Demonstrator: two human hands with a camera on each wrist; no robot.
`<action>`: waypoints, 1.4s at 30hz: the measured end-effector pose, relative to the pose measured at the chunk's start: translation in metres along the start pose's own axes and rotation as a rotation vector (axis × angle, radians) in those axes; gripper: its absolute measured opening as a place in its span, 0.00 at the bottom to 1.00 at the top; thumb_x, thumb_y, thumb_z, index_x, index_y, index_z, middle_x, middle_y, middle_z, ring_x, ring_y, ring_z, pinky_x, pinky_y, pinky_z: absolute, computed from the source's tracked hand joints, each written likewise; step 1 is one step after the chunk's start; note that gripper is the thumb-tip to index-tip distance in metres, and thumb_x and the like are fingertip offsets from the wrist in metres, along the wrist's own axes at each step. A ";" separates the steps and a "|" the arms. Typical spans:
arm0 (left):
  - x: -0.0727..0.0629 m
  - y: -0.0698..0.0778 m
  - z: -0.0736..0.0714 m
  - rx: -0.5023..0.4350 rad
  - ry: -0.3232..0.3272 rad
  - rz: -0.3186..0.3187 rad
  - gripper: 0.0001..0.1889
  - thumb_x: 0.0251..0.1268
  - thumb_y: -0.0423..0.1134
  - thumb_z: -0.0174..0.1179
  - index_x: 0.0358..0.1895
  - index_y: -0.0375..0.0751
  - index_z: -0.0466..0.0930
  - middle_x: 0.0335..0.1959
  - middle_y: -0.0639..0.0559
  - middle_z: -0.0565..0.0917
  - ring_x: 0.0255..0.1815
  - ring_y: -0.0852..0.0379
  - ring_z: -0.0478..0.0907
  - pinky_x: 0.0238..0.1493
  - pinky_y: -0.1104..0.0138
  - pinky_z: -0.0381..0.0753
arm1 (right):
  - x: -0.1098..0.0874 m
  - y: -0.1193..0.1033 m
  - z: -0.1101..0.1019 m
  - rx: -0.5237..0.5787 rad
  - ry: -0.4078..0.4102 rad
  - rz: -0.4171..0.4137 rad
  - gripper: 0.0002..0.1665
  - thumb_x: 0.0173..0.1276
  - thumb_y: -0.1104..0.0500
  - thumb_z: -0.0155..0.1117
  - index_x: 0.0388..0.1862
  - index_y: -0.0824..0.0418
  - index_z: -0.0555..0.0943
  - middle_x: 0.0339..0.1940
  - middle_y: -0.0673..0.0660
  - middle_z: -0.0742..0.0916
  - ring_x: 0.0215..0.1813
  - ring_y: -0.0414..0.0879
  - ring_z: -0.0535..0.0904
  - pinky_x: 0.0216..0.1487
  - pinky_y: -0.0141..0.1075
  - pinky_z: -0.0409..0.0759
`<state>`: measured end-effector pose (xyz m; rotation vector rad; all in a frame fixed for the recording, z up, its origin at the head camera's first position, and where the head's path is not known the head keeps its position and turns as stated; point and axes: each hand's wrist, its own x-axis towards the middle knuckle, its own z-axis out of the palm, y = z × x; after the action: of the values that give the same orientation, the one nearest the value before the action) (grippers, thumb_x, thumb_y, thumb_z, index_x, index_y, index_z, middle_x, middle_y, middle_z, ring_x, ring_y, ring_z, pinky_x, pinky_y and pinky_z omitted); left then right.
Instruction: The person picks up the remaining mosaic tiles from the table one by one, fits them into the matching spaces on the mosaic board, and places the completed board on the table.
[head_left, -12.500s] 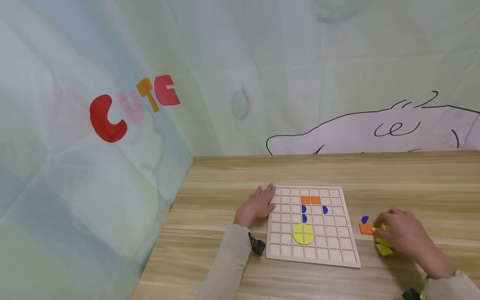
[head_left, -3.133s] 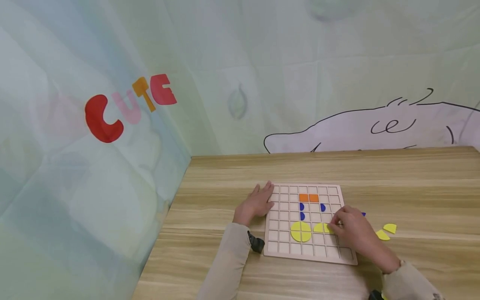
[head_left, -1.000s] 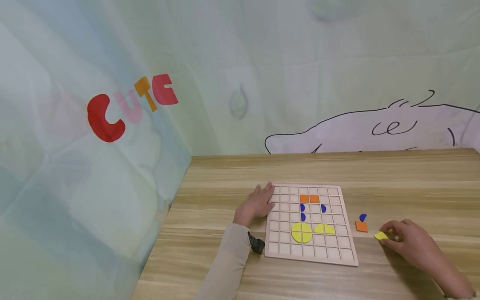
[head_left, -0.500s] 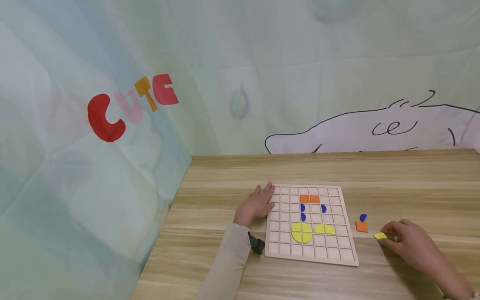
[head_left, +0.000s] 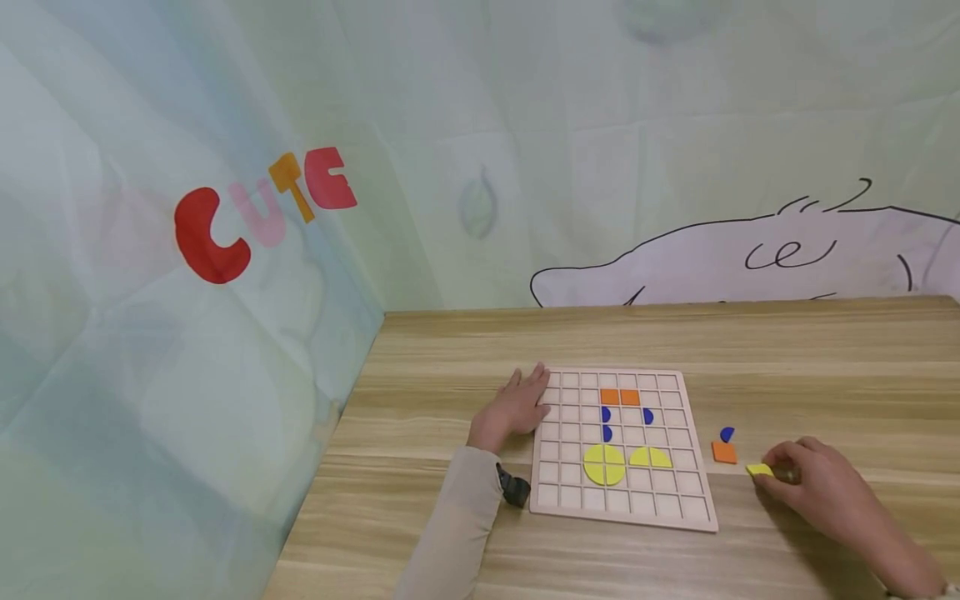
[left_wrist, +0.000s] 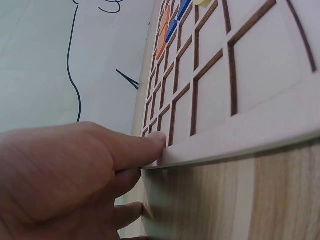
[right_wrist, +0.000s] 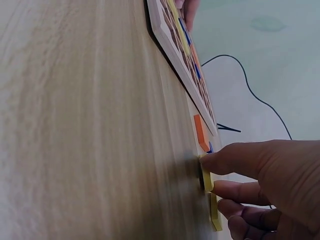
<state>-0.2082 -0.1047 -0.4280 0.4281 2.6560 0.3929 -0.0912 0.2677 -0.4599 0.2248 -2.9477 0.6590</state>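
A pale wooden grid board (head_left: pixel 558 497) lies on the table. My left hand (head_left: pixel 513 412) rests at its left edge, fingers stretched out; the left wrist view shows the thumb (left_wrist: pixel 145 150) on the rim. To the right of the board, my right hand (head_left: pixel 817 483) pinches a yellow quarter-circle tile (head_left: pixel 759 471) between thumb and finger, low over the table. Another yellow tile (right_wrist: pixel 215 212) lies under the curled fingers in the right wrist view. On the board are a full yellow circle (head_left: pixel 604 464), a yellow half circle (head_left: pixel 650 457), two orange squares (head_left: pixel 620 397) and blue half-circle tiles (head_left: pixel 648 416).
Between board and right hand lie a loose orange square (head_left: pixel 723 452) and a loose blue half circle (head_left: pixel 727 434). A printed cloth wall (head_left: pixel 465 125) stands behind the wooden table (head_left: pixel 450 346) and along its left side.
Since the oldest frame, two yellow tiles have come onto the board as a half circle. The right hand has gone from the board back to the loose tiles. The left hand has stayed put.
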 end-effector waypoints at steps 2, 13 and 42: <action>0.000 0.000 0.000 0.001 -0.002 0.002 0.31 0.77 0.44 0.42 0.77 0.45 0.44 0.79 0.53 0.41 0.79 0.42 0.37 0.77 0.48 0.45 | -0.001 0.000 0.000 0.003 0.013 0.000 0.14 0.49 0.57 0.76 0.30 0.63 0.83 0.30 0.55 0.81 0.31 0.44 0.72 0.29 0.37 0.72; -0.001 0.001 -0.001 -0.013 -0.006 0.004 0.31 0.77 0.44 0.42 0.77 0.44 0.43 0.79 0.53 0.41 0.79 0.42 0.36 0.77 0.48 0.44 | 0.001 -0.006 0.001 0.003 0.094 -0.039 0.17 0.49 0.52 0.77 0.32 0.61 0.83 0.32 0.54 0.82 0.33 0.47 0.74 0.33 0.41 0.73; -0.003 0.001 -0.003 -0.012 -0.006 0.009 0.31 0.77 0.44 0.41 0.77 0.44 0.44 0.79 0.53 0.41 0.79 0.43 0.36 0.78 0.49 0.44 | 0.023 -0.068 0.023 0.071 0.208 -0.179 0.14 0.46 0.57 0.78 0.29 0.56 0.82 0.32 0.52 0.82 0.32 0.43 0.71 0.31 0.36 0.72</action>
<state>-0.2061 -0.1052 -0.4241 0.4364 2.6457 0.4096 -0.1042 0.1941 -0.4492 0.3955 -2.6706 0.7155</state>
